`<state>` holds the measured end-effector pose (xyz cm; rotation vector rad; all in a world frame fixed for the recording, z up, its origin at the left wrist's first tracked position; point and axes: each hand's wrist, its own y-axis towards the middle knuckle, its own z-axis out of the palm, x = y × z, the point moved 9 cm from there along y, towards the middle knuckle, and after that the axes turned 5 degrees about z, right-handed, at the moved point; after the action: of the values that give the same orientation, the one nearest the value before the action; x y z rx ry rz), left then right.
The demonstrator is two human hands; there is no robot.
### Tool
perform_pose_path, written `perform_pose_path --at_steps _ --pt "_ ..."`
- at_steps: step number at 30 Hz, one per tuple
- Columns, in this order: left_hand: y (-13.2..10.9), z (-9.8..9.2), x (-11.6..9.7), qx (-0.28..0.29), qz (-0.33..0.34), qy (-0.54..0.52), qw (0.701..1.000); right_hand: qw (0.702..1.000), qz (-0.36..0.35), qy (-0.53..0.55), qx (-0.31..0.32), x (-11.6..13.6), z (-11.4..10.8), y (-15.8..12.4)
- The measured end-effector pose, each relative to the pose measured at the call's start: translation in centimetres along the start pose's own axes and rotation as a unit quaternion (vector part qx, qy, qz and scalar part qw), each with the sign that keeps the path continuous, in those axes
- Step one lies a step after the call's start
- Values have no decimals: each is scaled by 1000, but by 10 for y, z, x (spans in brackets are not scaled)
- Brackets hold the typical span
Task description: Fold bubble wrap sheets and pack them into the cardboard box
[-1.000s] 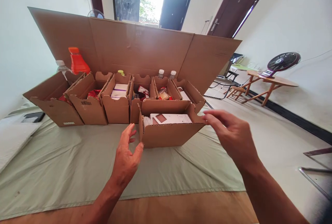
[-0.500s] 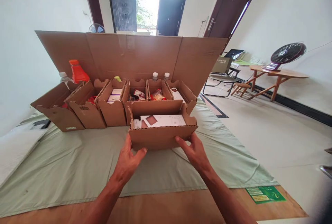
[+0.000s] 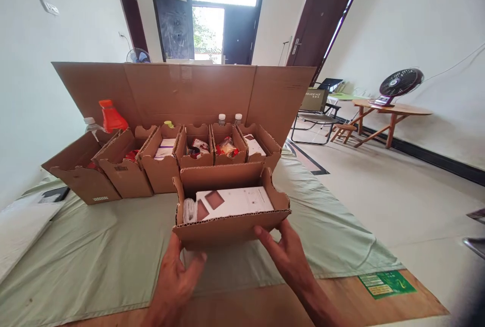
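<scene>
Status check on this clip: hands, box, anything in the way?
Left hand and right hand both grip the front of the small cardboard box. White carton inside. Row of open boxes close behind it, not touching.

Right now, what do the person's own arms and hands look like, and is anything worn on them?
Both forearms are bare as far as the picture shows: no sleeves, gloves, watch or bracelet in view. The left hand and right hand are uncovered, with no rings that I can make out on the fingers that show. No markings or cables anywhere. The arms run out of the frame at the bottom, so the upper arms stay unseen.
</scene>
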<state>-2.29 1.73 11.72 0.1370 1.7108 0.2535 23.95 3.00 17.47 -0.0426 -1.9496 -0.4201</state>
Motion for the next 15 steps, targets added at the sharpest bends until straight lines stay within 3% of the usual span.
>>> perform_pose_path --at_steps 2,5,12,15 --pt "-12 5 12 8 -8 -3 1000 1000 15 -1 4 -12 -2 -10" --pt "-13 21 9 41 -12 3 999 999 21 -18 -18 -19 -18 -19" --pt "8 93 -15 133 52 -9 990 983 66 -95 -144 -52 -91 -41" --pt "7 107 -13 131 70 -3 989 981 82 -93 -149 -68 -107 -47"
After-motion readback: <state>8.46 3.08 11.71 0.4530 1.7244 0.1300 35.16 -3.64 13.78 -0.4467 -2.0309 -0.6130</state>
